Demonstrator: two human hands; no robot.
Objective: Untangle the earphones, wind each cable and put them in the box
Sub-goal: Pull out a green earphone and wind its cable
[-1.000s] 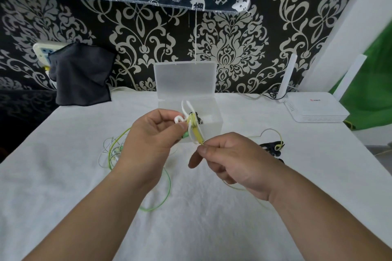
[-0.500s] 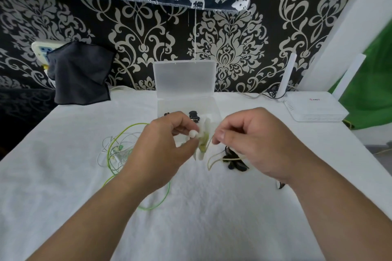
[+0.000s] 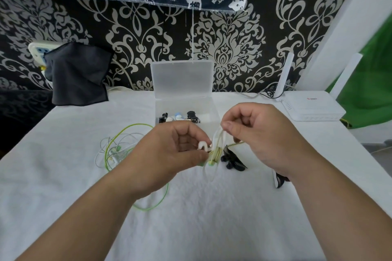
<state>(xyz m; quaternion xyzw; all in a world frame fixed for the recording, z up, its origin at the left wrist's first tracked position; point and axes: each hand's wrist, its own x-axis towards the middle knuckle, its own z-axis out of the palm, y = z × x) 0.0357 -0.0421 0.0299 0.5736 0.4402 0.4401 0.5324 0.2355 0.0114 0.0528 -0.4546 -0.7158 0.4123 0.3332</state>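
My left hand (image 3: 169,154) pinches a small wound bundle of yellow-green and white earphone cable (image 3: 215,150) above the table. My right hand (image 3: 261,133) pinches a loop of that cable at the bundle's top right. A loose tangle of green and white cable (image 3: 118,146) trails left on the cloth and under my left wrist. Black earphones (image 3: 233,160) lie just right of the bundle. Behind the hands stands the clear plastic box (image 3: 214,112) with its lid up; black and white earbuds (image 3: 180,117) lie inside.
A white cloth (image 3: 191,229) covers the table. A white router (image 3: 314,109) with an upright antenna sits at the back right. A dark cloth (image 3: 78,74) hangs at the back left over a wall socket. A black item (image 3: 279,181) pokes out under my right wrist.
My right hand rose from low beside the bundle to its upper right, drawing the cable round. The bundle and my left hand sank slightly toward the table.
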